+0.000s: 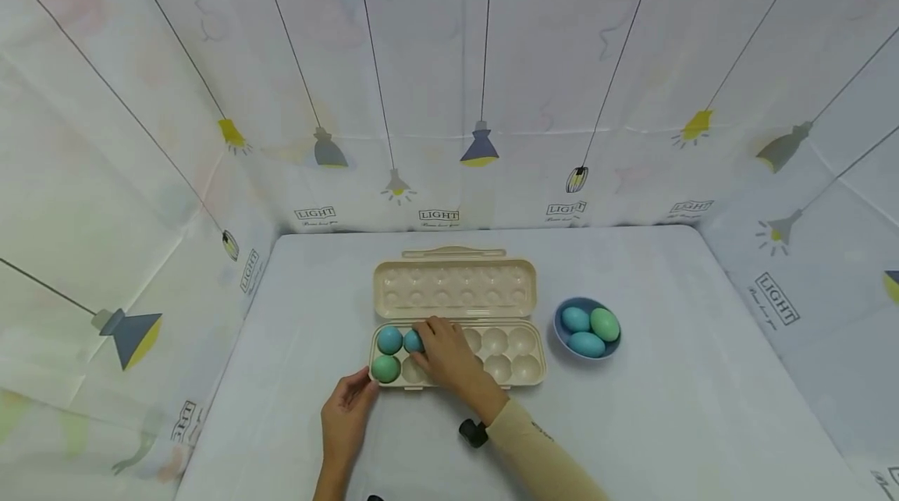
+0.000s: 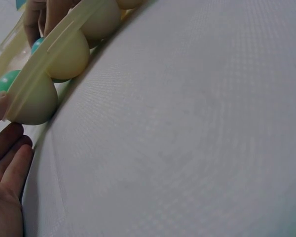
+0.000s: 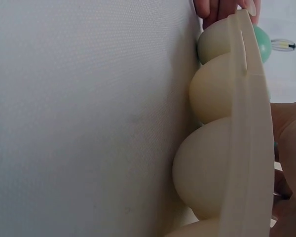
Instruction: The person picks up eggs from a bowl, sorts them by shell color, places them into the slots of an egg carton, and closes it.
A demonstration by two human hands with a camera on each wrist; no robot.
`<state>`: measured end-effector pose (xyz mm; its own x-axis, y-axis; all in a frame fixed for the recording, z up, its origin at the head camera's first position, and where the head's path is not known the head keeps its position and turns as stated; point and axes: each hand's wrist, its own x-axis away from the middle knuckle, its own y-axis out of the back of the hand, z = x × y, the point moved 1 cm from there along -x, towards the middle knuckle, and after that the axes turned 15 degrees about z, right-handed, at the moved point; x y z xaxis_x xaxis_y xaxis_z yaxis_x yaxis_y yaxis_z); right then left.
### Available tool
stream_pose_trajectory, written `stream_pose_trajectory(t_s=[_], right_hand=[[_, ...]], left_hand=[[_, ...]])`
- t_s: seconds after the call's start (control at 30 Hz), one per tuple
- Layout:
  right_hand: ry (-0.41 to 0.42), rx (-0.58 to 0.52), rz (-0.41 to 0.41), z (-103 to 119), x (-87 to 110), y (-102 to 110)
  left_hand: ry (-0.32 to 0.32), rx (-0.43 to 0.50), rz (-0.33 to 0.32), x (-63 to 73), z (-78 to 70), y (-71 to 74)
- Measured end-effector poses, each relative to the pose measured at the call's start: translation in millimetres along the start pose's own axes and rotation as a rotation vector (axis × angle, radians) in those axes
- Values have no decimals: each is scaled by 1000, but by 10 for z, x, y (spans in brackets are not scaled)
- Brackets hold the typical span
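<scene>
A cream egg carton (image 1: 520, 385) lies open on the table, its lid folded back on the far side. My left hand (image 1: 349, 413) pinches the carton's near left corner, thumb on the rim and fingers below, as the left wrist view shows. My right hand (image 1: 449, 359) reaches over the carton and grips a blue egg (image 1: 412, 342) at the second well of the back row; its fingers partly cover the egg. Left of that sit another blue egg (image 1: 389, 340) and, in front, a green egg (image 1: 385, 369). Wells right of the hand are empty.
To the right of the carton stands a blue bowl (image 1: 580, 355) holding two blue eggs and a green one (image 1: 605, 324). The white table (image 1: 646, 423) meets curtains printed with lamps at the back and sides.
</scene>
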<state>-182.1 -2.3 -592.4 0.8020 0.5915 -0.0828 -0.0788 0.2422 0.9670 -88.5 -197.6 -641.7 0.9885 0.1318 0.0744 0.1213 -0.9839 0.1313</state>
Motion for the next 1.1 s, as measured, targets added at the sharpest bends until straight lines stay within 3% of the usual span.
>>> stream_pose_trajectory(t_s=[0.47,0.77,1.1], right_hand=[[-9,4,42,36,44,65],[-74,-40,44,-11,123,348],[-19,-36,-114,-110,193,589]], left_hand=[[23,-14,12,32,4,13],[20,-10,15,21,-24,2],[-3,6,9,8,-11,3]])
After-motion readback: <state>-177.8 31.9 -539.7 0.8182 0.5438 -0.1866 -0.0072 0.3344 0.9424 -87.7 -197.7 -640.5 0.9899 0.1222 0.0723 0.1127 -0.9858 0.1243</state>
